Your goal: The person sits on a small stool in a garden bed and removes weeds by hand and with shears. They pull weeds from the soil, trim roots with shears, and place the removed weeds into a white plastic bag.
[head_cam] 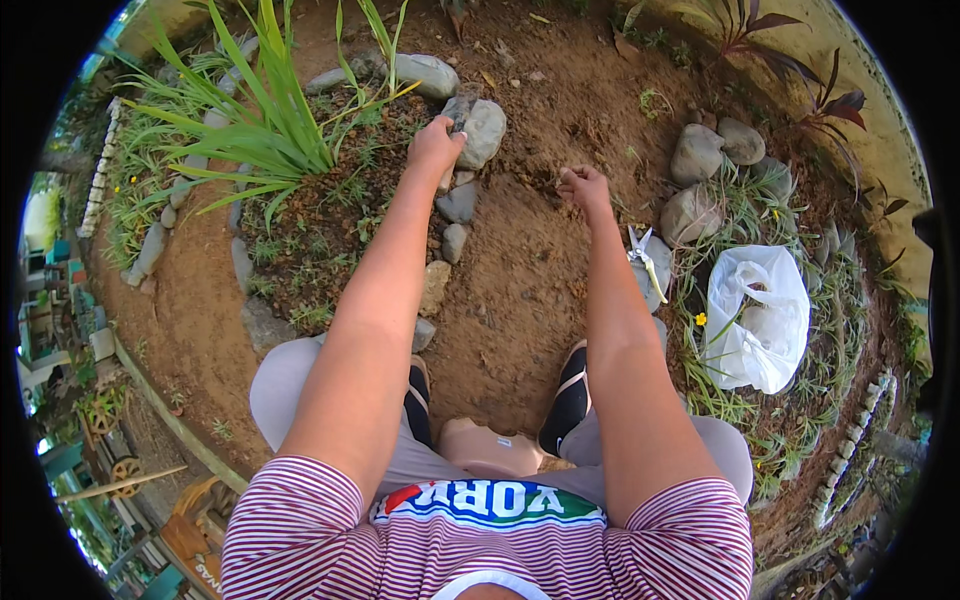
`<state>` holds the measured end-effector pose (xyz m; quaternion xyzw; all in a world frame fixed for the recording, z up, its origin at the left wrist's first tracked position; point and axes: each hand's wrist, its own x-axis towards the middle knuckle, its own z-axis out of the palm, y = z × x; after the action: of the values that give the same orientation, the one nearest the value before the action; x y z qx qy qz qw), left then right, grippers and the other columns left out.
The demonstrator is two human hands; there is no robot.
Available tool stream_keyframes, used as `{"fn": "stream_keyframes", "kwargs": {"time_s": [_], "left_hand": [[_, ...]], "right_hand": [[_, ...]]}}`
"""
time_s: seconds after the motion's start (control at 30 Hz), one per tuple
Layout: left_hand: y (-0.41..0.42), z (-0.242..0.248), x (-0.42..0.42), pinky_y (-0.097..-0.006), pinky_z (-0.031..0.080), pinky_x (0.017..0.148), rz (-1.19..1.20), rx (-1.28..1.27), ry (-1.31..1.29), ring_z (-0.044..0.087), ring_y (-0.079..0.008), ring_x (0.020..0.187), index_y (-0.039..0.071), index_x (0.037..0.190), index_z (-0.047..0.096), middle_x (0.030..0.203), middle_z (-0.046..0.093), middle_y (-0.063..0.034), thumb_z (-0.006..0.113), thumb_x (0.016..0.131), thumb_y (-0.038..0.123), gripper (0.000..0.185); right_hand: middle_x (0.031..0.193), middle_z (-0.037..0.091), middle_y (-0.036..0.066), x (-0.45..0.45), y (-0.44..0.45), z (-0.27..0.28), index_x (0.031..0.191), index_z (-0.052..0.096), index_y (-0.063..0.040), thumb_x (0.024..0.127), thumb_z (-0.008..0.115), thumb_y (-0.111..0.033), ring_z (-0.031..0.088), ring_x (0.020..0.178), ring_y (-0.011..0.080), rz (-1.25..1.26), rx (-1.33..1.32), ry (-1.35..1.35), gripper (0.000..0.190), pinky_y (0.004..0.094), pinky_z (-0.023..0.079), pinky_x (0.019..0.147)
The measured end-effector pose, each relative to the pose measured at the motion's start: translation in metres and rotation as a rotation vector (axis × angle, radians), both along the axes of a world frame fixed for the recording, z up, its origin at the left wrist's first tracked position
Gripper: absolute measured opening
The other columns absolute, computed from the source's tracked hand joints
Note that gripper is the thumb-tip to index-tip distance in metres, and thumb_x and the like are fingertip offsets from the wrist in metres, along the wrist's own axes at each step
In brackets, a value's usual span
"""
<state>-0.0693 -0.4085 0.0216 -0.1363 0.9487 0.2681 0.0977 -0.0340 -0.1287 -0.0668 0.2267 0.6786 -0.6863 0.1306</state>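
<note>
My left hand (437, 146) grips a dark, narrow hand tool (463, 106), blurred at its far end, perhaps a small trowel. It hovers over or rests against a large pale stone (484, 135) in the border of a planted bed. Across the bare path, my right hand (585, 189) is low at the loose brown soil (529, 169), fingertips bent together. Whether a bit of soil or root is pinched there is too small to tell. Closer to me on the right, pruning shears (642, 259) with pale handles lie on a grey stone (651, 289), blades apart.
A white plastic bag (765, 330) sits among low plants on the right, past several rounded stones (694, 154). Long-leaved green plants (285, 127) rise left of my left arm. Between my shoes is a peach plastic stool (487, 448). A low wall (874, 127) curves along the far right.
</note>
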Motion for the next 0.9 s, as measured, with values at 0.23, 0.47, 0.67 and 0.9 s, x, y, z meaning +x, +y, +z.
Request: {"fn": "stream_keyframes", "kwargs": {"time_s": [0.23, 0.47, 0.67, 0.9], "left_hand": [[0.060, -0.008, 0.007, -0.0438, 0.049, 0.083, -0.346, 0.178, 0.385, 0.060, -0.0295, 0.096, 0.006, 0.102, 0.068, 0.096, 0.063, -0.0132, 0.070, 0.083, 0.021, 0.025], [0.104, -0.047, 0.017, -0.0419, 0.051, 0.071, -0.438, 0.251, 0.035, 0.065, -0.0310, 0.077, 0.005, 0.100, 0.071, 0.086, 0.070, -0.0151, 0.072, 0.082, 0.023, 0.026], [0.088, -0.058, 0.007, -0.0426, 0.048, 0.065, -0.293, 0.248, 0.077, 0.063, -0.0311, 0.071, 0.001, 0.088, 0.066, 0.075, 0.065, -0.0161, 0.071, 0.082, 0.023, 0.023], [0.083, -0.049, 0.001, -0.0433, 0.047, 0.066, -0.200, 0.248, 0.153, 0.061, -0.0341, 0.071, 0.001, 0.084, 0.063, 0.073, 0.062, -0.0170, 0.070, 0.083, 0.024, 0.024]], "right_hand": [[0.073, 0.064, 0.003, -0.011, 0.001, -0.006, 0.087, 0.064, -0.002, 0.085, 0.073, -0.024, 0.057, 0.059, 0.0107, 0.040, 0.097, 0.085, 0.024, 0.0270, 0.045, 0.053], [0.073, 0.069, 0.005, -0.018, -0.018, -0.004, 0.086, 0.070, -0.003, 0.081, 0.074, -0.020, 0.060, 0.063, 0.0108, 0.136, 0.274, 0.192, 0.019, 0.0298, 0.048, 0.059], [0.095, 0.066, 0.008, -0.008, -0.030, -0.003, 0.096, 0.069, -0.006, 0.088, 0.062, -0.018, 0.060, 0.081, 0.0192, 0.347, 0.742, 0.261, 0.016, 0.0344, 0.048, 0.071], [0.121, 0.054, 0.006, 0.022, -0.052, -0.028, 0.128, 0.054, -0.012, 0.081, 0.059, -0.012, 0.048, 0.113, 0.0246, 0.765, 1.252, 0.769, 0.047, 0.0401, 0.037, 0.099]]}}
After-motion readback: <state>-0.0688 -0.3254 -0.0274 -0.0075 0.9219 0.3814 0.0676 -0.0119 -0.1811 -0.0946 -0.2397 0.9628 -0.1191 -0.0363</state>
